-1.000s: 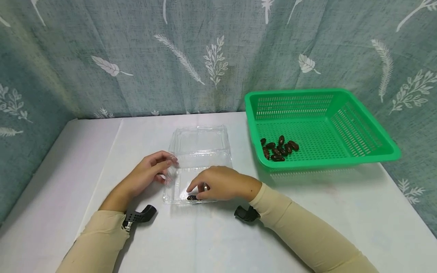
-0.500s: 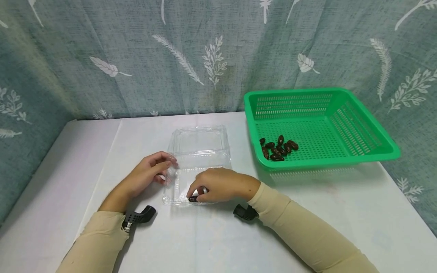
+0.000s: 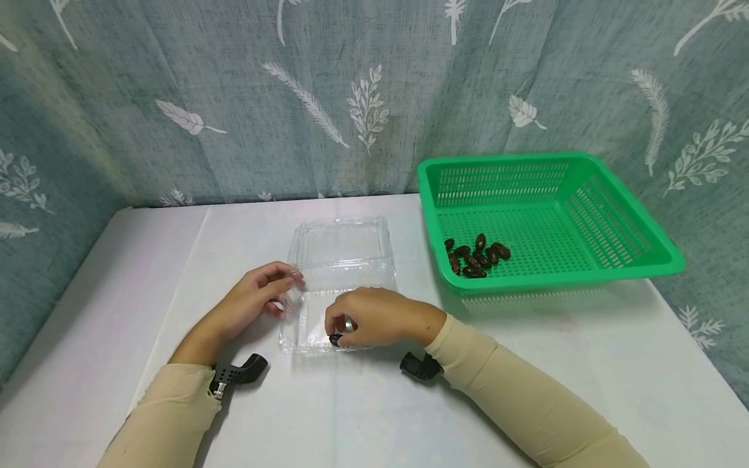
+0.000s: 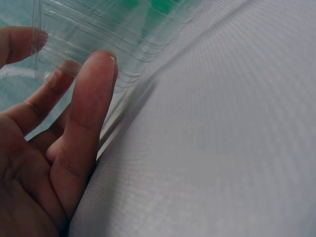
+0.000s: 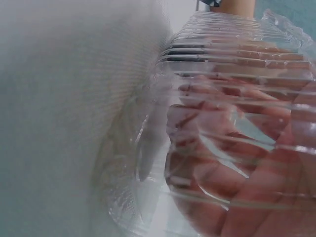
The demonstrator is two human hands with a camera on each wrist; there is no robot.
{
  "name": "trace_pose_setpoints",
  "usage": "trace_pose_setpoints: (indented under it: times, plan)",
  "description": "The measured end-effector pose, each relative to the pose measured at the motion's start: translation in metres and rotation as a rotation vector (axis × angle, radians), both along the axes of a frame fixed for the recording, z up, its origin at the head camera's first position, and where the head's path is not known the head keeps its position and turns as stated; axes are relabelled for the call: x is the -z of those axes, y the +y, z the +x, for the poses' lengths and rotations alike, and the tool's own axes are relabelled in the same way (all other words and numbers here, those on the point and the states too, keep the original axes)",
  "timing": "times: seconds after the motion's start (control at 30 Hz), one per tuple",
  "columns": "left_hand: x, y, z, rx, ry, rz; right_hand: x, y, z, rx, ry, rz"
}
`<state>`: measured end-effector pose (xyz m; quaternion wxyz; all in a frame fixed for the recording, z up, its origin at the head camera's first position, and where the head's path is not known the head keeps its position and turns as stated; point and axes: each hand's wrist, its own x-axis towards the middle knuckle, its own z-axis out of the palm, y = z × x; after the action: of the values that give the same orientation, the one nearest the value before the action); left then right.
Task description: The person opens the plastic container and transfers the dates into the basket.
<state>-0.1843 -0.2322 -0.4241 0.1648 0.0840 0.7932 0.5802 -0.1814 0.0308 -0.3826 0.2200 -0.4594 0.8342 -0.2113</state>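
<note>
A clear plastic clamshell box (image 3: 342, 244) lies with its lid raised back on the white table. Inside its near part, my right hand (image 3: 377, 318) pinches a dark brown date (image 3: 335, 340) between thumb and forefinger, close to the front wall. Through the ribbed clear wall (image 5: 232, 61) in the right wrist view, my curled right fingers show blurred. My left hand (image 3: 266, 290) rests at the box's left side, its fingers loosely spread. From the left wrist view, the left thumb (image 4: 91, 98) stands up beside the box wall, and other fingertips touch its edge.
A green perforated basket (image 3: 562, 279) stands at the back right, with several dates (image 3: 480, 258) in its left front corner. A grey-green leaf-patterned curtain (image 3: 234, 130) hangs behind the table (image 3: 281, 416). Black wrist mounts sit under both sleeves.
My right forefinger, lifted off the date a second ago, has come down and curled onto it against the thumb. The left hand stays where it was.
</note>
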Motion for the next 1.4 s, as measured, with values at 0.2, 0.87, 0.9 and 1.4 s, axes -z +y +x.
trace_pose_setpoints:
  times: [0.2,0.87,0.9,1.4]
  plan:
    - [-0.004,0.001,-0.001,0.001,0.004,0.012,-0.001,0.002,-0.001,0.045,-0.02,-0.022]
    - [0.004,0.0,0.004,-0.002,-0.003,-0.02,-0.009,0.014,0.0,0.095,0.027,-0.307]
    - [0.004,0.0,0.004,-0.005,-0.001,-0.02,-0.012,0.016,0.001,0.105,0.034,-0.329]
    - [0.003,0.0,0.003,-0.008,0.008,-0.01,-0.056,0.053,-0.002,0.19,0.198,-0.625]
